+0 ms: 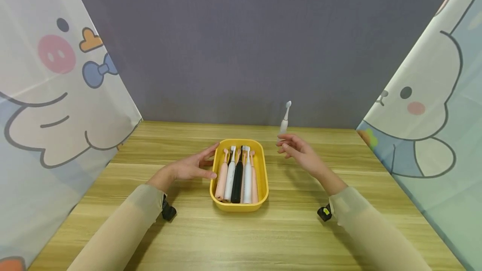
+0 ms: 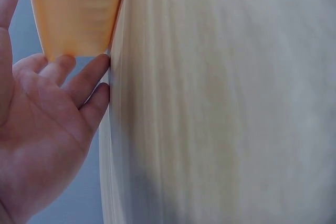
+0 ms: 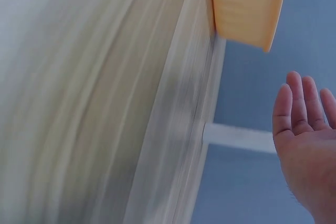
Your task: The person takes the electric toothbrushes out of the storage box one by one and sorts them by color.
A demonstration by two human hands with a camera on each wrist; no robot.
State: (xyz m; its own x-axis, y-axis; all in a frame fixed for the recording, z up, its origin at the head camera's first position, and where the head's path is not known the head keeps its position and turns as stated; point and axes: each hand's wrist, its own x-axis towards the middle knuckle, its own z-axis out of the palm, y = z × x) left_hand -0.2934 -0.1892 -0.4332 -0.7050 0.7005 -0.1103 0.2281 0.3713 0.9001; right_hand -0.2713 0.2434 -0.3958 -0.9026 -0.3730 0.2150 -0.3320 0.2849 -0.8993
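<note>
A yellow bin (image 1: 241,207) sits on the table, holding several electric toothbrushes side by side: pink ones, white ones and a black one (image 1: 237,182). My left hand (image 1: 190,166) rests at the bin's left side, its fingertips against the wall in the left wrist view, thumb by the rim. Farther back on the right, a white electric toothbrush (image 1: 284,125) stands upright, brush head up; in the right wrist view its handle (image 3: 239,138) meets the tabletop. My right hand (image 1: 301,156) is just in front of it, fingers loosely extended, nothing gripped. That hand hides the toothbrush's lower part in the head view.
The wood-grain table (image 1: 226,241) runs back to a grey upright panel (image 1: 241,45). Cloths printed with cartoon animals hang on the left (image 1: 56,108) and the right (image 1: 425,108). A small black camera is strapped at each wrist.
</note>
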